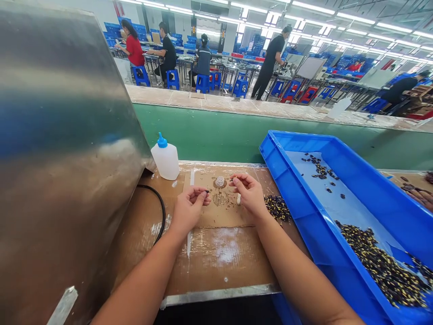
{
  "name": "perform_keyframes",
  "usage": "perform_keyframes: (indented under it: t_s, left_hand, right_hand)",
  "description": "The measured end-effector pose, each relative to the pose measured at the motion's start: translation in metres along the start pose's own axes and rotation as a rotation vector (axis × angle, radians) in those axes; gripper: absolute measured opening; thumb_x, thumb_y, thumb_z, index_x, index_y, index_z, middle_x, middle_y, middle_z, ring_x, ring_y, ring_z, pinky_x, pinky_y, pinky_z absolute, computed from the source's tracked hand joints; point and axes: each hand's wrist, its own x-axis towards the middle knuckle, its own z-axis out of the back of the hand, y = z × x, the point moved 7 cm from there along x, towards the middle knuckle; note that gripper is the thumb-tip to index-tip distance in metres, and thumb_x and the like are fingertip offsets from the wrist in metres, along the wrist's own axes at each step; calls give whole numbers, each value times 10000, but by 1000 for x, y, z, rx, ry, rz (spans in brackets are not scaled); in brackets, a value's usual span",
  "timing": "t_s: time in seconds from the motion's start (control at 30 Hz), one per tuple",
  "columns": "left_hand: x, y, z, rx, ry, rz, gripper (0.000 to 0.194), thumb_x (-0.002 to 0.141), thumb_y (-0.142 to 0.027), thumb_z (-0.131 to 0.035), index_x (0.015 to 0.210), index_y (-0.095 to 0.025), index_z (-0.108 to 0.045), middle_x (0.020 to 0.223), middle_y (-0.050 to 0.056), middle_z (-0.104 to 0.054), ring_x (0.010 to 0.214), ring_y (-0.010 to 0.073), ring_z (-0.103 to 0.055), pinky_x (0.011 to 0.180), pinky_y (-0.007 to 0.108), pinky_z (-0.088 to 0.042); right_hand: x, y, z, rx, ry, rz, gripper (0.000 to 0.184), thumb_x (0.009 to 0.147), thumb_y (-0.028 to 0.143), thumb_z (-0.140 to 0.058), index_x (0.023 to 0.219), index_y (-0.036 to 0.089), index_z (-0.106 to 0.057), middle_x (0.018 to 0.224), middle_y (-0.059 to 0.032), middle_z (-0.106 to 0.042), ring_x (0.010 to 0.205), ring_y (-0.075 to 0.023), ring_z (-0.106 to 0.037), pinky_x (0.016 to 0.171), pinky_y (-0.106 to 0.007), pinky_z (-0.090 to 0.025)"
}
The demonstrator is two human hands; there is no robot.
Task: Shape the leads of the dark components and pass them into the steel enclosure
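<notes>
Your left grip [190, 209] sits at the middle of the table, narrowed to a thumb-and-finger pinch on a small dark piece [206, 192], which shows only as a tip at the fingertips. Your right grip [249, 195] is curled and narrow just to the upper right. Whether it holds anything, you cannot tell from this view, as the fingers hide whatever lies inside. Both hands work over a cardboard sheet [216, 216] taped to the table, between a pale round disc [220, 181] on a dark stain and a small cream-coloured plug [238, 198] just beside your right hand. Striped dark marks [219, 199] lie on the sheet below the disc. A loose heap of dark, yellow-flecked pieces [278, 208] sits at the right of the sheet, and a larger drift [382, 266] fills the lower right of the blue plastic tray [304, 151], with a scatter [320, 170] further up. The step in hand looks like fine handling of one piece at a time, which calls for a steady pinch. A squeeze bottle with a blue nozzle [165, 158] stands at the far left of the sheet, beside a stainless steel panel [61, 135].
</notes>
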Motion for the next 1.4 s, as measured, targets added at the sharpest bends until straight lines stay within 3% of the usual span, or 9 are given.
perform_keyframes:
  t_s: [0.2,0.37,0.6,1.13,1.4]
  left_hand:
    - [-2,-1,-4,60,37,-17,397,786,-489,-790,948,-132,-724,850,99,-757,766,202,-739,772,324,-636]
    - [-6,-3,-6,86,52,-35,347,808,-455,-783,950,-143,-730,836,88,-759,762,197,-735,757,299,-618]
    - [-9,0,-8,144,61,-85,280,845,-427,-756,930,-161,-737,827,72,-754,749,188,-724,736,283,-592]
    - [-11,-3,-6,189,43,-110,229,876,-392,-733,945,-175,-751,873,77,-761,794,199,-734,769,293,-593]
    - [-12,-5,-7,197,41,-108,209,882,-373,-722,953,-179,-755,881,73,-763,803,200,-732,769,290,-588]
  right_hand:
    - [9,12,-9,-451,-20,253,274,936,413,-660,1091,218,-775,990,-67,-771,722,-172,-641,697,-314,-535]
    - [9,13,-21,-607,51,337,243,960,355,-621,1094,240,-788,954,-45,-782,677,-169,-628,684,-312,-512]
    - [11,8,-20,-630,30,349,237,959,357,-641,1095,232,-789,969,-45,-786,685,-166,-637,747,-313,-528]
    - [10,10,-21,-733,37,401,240,969,399,-639,1079,237,-777,963,-40,-778,668,-174,-611,732,-337,-501]
    - [11,6,-17,-646,-4,325,293,958,417,-635,1111,213,-779,948,-58,-778,672,-173,-606,708,-327,-497]
